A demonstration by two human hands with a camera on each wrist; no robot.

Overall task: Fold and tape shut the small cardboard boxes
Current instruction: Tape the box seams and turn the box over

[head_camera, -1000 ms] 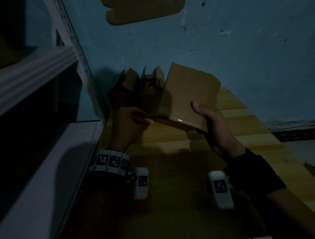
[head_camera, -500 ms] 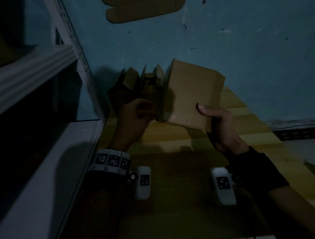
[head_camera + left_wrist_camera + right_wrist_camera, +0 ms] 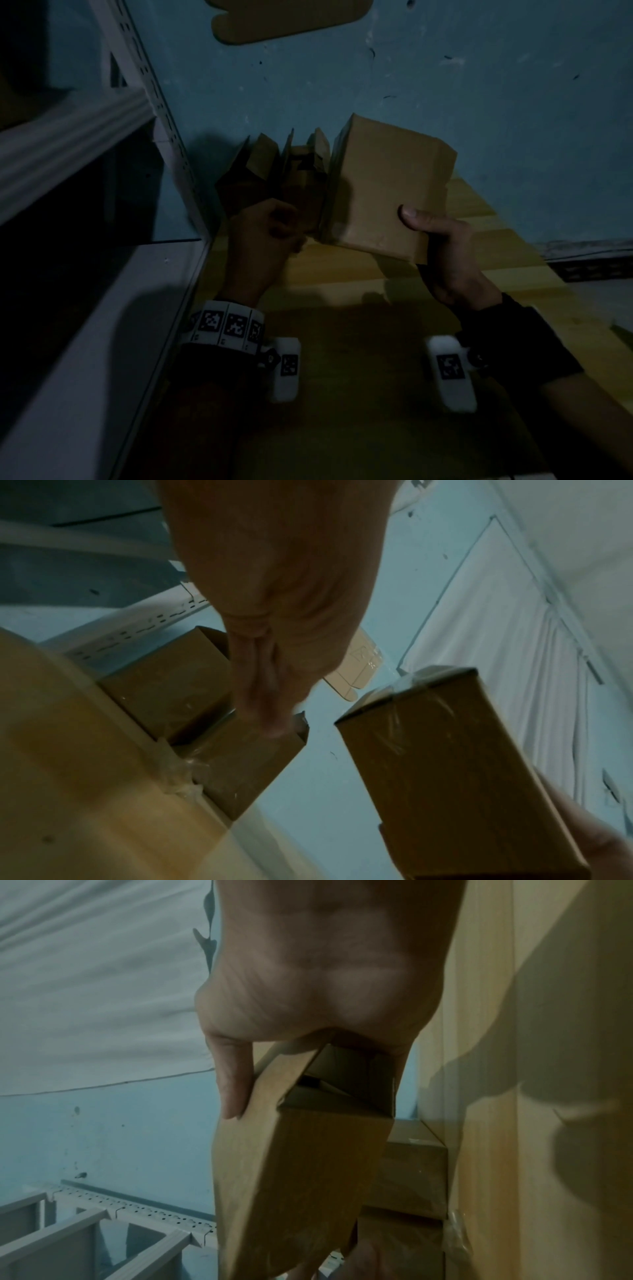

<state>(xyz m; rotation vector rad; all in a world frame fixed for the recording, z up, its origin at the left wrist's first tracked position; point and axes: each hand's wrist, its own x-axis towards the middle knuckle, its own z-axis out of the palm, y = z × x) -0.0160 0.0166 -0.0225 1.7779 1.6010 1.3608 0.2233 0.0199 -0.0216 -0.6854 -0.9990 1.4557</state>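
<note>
Right hand (image 3: 455, 260) is gripping the box (image 3: 387, 185), long axis toward the wall, now squarer than before; left hand (image 3: 260, 243) is touching stacked boxes (image 3: 274, 171), fingers curled.

Three small cardboard boxes can be counted: one box (image 3: 387, 185) is held up off the table, and two more, the nearer open box (image 3: 246, 764) and the farther open box (image 3: 164, 680), sit side by side against the blue wall. One flat unfolded cardboard sheet (image 3: 291, 17) is stuck up on that wall. Two hands are in view, the left hand (image 3: 260, 236) and the right hand (image 3: 448, 253). Each wrist carries one white camera, two in all.
</note>
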